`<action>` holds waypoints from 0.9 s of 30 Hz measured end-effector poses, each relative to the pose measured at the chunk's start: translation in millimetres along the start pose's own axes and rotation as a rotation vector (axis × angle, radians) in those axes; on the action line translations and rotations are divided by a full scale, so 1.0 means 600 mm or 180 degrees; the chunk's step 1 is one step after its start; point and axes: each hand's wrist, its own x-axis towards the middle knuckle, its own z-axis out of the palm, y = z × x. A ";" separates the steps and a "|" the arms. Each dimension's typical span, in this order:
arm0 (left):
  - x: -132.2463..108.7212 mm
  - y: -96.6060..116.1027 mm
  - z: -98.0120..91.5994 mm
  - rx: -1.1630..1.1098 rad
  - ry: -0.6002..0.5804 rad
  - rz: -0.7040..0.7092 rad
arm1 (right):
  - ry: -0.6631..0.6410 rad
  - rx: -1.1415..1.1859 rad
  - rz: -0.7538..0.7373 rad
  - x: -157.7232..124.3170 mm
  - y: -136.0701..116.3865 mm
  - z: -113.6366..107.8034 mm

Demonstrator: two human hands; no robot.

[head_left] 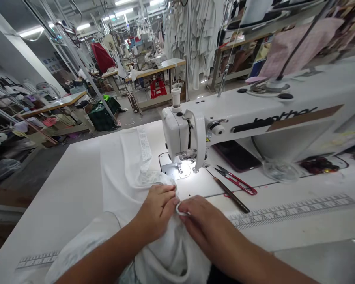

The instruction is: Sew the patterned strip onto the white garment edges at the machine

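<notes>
My left hand (156, 209) pinches a gathered fold of white fabric (162, 252) on the sewing table. My right hand (202, 225) sits just beside it, its fingertips on a small white ring (181, 210) at the edge of the fold. The ring seems to be fabric or plastic, and the fingers partly hide it. Lace trim (144, 156) runs along the fabric toward the needle area of a white Brother sewing machine (177, 136). Beyond my right hand lie red-handled thread snips (236, 180) and a dark slim awl (231, 194).
A dark phone (236, 156) lies under the machine arm. A ruler scale (292, 211) is marked along the white tabletop. Beyond the table edge stand further sewing tables, hanging white garments, racks and a green crate (103, 114).
</notes>
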 end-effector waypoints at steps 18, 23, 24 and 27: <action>0.008 0.007 -0.007 -0.2434 0.0366 -0.2243 | -0.0164 -0.1197 -0.0985 -0.013 -0.008 0.084; 0.008 0.003 -0.008 -0.2350 0.0511 -0.2102 | -0.0441 -0.0974 -0.1011 -0.022 -0.009 0.057; 0.008 0.001 -0.008 -0.2365 0.0529 -0.2086 | -0.0498 -0.0920 -0.1035 -0.025 -0.009 0.053; 0.008 -0.003 -0.006 -0.2422 0.0528 -0.2097 | -0.0544 -0.0745 -0.1112 -0.036 -0.013 0.044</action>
